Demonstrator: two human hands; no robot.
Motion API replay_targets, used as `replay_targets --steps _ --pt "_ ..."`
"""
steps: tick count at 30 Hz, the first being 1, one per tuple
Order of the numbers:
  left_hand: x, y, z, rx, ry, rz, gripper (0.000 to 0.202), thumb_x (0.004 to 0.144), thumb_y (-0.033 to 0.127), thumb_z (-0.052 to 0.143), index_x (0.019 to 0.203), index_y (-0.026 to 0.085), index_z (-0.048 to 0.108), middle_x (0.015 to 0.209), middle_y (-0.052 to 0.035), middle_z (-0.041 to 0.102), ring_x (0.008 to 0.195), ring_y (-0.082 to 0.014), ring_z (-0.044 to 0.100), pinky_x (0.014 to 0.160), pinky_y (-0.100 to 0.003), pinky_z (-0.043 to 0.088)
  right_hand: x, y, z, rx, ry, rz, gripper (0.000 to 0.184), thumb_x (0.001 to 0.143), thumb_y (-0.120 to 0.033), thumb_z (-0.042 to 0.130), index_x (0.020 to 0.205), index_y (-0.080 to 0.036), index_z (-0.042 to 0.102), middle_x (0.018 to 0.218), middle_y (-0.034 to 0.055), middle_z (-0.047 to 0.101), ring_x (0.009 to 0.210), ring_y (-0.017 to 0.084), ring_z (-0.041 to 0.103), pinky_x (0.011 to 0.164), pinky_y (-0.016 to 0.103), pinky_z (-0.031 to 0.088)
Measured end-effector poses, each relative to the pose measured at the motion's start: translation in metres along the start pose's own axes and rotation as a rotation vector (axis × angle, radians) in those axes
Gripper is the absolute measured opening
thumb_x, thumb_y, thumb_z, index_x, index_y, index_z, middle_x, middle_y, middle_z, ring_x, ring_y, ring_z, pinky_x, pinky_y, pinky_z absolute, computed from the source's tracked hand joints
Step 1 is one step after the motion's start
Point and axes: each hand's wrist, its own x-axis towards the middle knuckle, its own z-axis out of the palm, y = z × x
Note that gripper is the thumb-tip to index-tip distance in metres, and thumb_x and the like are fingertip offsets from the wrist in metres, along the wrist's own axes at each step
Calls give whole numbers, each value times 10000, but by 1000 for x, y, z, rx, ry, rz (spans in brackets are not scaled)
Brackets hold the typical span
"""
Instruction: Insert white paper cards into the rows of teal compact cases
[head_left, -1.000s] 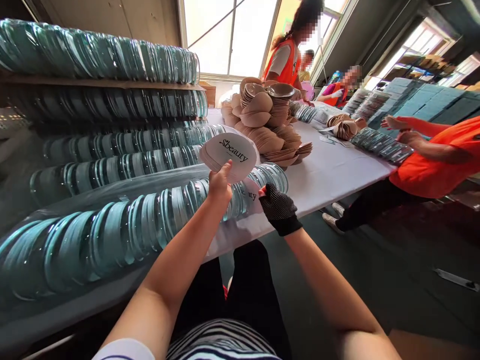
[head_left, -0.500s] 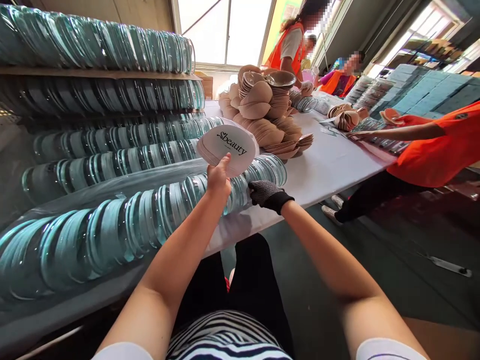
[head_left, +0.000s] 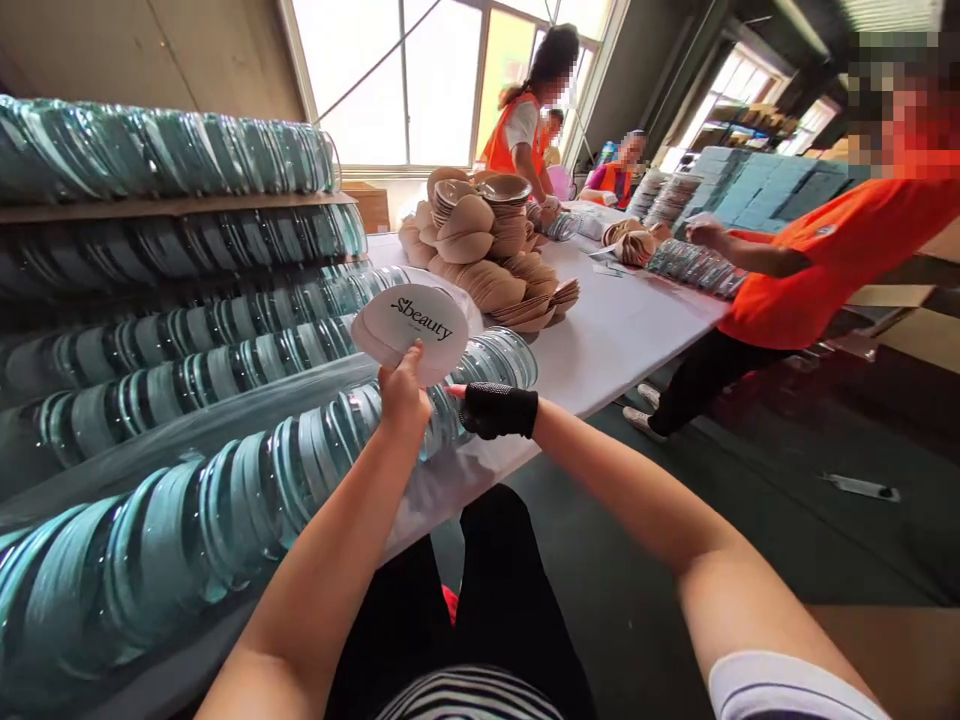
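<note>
My left hand (head_left: pixel 402 392) is closed on a stack of white round cards (head_left: pixel 411 322) printed "Sbeauty", held up over the table edge. My right hand (head_left: pixel 489 408), in a black dotted glove, reaches left toward the near row of teal clear round lids (head_left: pixel 315 440) lying on their edges. Its fingertips touch the row just below the cards. Whether those fingers pinch anything is hidden by the glove's back.
Rows of the same teal lids (head_left: pixel 172 250) fill shelves on the left. A white table (head_left: pixel 630 330) carries a pile of beige cups (head_left: pixel 487 240). Several people in orange vests (head_left: pixel 810 270) work along its far and right sides. Dark floor lies to the right.
My view has swung, so everything sits lower and further left. My right hand has moved left against the lid row under the cards. The left hand keeps the cards.
</note>
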Motion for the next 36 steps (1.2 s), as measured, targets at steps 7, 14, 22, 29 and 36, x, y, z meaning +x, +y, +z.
replay_targets --steps 7,14,22,29,36 --pt "4 -7 -1 23 19 29 343 739 53 692 1046 206 707 978 -46 752 1032 -212 682 953 -395 526 -21 48 17 -157 582 -403 324 776 -491 648 809 -182 555 510 -45 541 393 73 444 382 186 302" --pt "7 -5 -1 46 20 -1 337 742 28 681 1026 207 711 931 -30 754 996 -188 689 952 -379 529 -5 103 38 515 345 -136 326 728 -392 684 907 -203 489 496 -95 447 371 51 310 402 180 216" --pt "3 -2 0 73 -27 -6 278 743 10 667 963 170 726 885 -36 755 950 -187 696 950 -374 527 4 88 32 571 217 -150 168 866 -231 502 745 -226 387 529 -61 392 417 93 323 427 211 236" --pt "1 -1 0 91 -50 -23 276 762 26 669 970 197 728 891 -23 756 999 -194 687 957 -363 524 -3 79 33 390 294 -129 199 846 -251 535 722 -231 380 498 -78 332 426 100 307 452 223 265" --pt "2 -3 -2 68 -52 -30 284 751 52 713 1002 185 726 1004 -54 748 1052 -231 679 1005 -420 498 -11 66 39 -141 423 -110 195 925 -217 348 758 -209 450 468 -82 325 420 116 374 467 246 368"
